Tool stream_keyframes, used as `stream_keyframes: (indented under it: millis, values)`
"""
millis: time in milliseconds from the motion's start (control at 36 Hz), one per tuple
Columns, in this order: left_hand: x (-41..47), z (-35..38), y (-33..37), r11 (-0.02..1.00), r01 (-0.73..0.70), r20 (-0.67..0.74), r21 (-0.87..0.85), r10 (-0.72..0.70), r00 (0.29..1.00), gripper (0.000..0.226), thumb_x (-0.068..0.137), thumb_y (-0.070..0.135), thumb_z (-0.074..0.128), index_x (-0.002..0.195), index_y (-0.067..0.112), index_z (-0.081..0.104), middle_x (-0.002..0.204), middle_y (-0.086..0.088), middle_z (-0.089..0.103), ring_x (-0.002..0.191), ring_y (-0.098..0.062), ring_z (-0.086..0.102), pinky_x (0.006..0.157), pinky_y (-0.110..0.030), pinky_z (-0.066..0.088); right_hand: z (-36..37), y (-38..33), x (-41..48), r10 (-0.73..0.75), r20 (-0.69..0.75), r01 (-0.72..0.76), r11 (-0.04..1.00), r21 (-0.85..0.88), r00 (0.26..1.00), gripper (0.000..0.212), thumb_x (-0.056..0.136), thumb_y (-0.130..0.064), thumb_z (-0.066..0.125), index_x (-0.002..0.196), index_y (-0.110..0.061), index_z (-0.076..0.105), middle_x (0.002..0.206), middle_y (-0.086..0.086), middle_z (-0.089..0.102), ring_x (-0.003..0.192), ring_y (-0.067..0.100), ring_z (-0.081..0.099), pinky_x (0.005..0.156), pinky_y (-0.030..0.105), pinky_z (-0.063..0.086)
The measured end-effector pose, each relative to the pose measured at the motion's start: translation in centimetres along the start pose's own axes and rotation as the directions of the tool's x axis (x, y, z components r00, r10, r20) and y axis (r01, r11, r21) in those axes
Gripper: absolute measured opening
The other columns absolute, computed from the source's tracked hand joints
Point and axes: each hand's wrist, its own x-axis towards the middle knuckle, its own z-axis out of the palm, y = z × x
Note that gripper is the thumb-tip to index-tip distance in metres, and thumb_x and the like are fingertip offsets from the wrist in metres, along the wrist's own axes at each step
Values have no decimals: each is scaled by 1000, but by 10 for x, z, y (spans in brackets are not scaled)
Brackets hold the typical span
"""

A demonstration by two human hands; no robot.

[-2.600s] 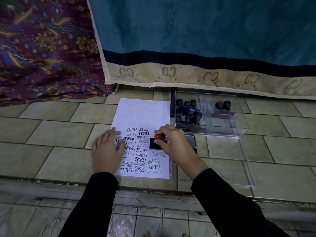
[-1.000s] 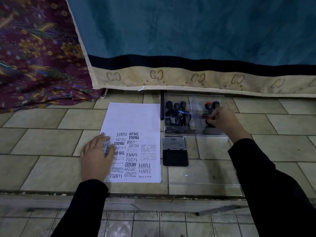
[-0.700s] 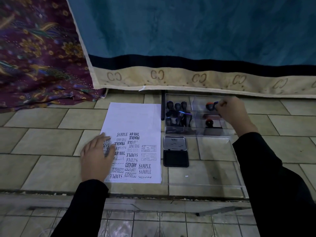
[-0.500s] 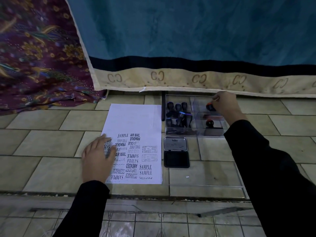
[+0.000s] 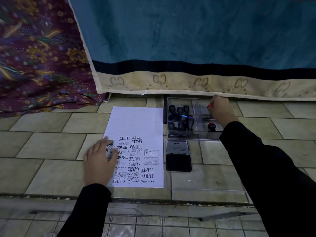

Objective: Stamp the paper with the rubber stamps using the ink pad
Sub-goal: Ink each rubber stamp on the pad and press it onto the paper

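A white paper [image 5: 136, 120] lies on the tiled floor, its lower half covered in black stamped words. My left hand [image 5: 100, 161] rests flat on its left edge, fingers apart. To the right lies an open black ink pad [image 5: 178, 162] with its silver lid folded back. Behind it stands a clear plastic box [image 5: 181, 134] holding several black-handled stamps [image 5: 181, 117] on the left. A red-topped stamp [image 5: 211, 126] stands in the right compartment. My right hand [image 5: 220, 109] reaches into the back right compartment, fingers closed around a red-handled stamp [image 5: 209, 105], mostly hidden.
A teal blanket with a beige trim [image 5: 188, 82] hangs just behind the box, and a purple patterned cloth [image 5: 39, 57] lies at the back left. The box's clear lid [image 5: 206, 182] lies flat in front of the ink pad. A step edge [image 5: 153, 200] runs along the near side.
My right hand lifted a red stamp off the paper, set it in the box's right compartment, then moved to the back compartment and closed on another red-handled stamp. My left hand stayed on the paper.
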Motion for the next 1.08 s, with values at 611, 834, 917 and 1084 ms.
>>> stream_keyframes:
  millis: [611, 834, 917, 1084]
  values:
    - [-1, -2, 1, 1000, -1, 11, -2, 1, 1000, 29, 90, 26, 63, 118, 19, 62, 138, 1, 56, 126, -24, 49, 109, -44, 30, -24, 5, -14, 177, -37, -61, 521, 852, 983, 27, 92, -9, 56, 118, -2, 55, 98, 14, 65, 69, 9, 63, 59, 13, 54]
    - [0, 0, 0, 1000, 3, 3, -8, -3, 1000, 28, 89, 25, 64, 117, 20, 63, 137, 1, 57, 126, -24, 49, 108, -43, 29, -49, -18, -109, -185, 17, 82, 516, 853, 983, 23, 85, -13, 65, 103, -29, 64, 93, -8, 68, 77, 8, 68, 67, 19, 57]
    - [0, 0, 0, 1000, 1, 7, -10, -1, 1000, 28, 90, 26, 64, 117, 19, 62, 138, 1, 56, 126, -24, 48, 108, -41, 27, -39, -24, -150, -312, 47, 138, 544, 828, 949, 29, 80, -7, 69, 98, -29, 63, 98, -5, 67, 86, 11, 68, 76, 21, 56]
    - [-1, -1, 0, 1000, -6, -7, -16, 6, 1000, 28, 90, 25, 64, 117, 18, 62, 137, 0, 57, 125, -25, 48, 107, -43, 30, -12, -26, -190, -488, 5, 385, 695, 607, 873, 29, 79, -14, 73, 105, -23, 65, 100, -6, 63, 85, 8, 63, 80, 23, 54]
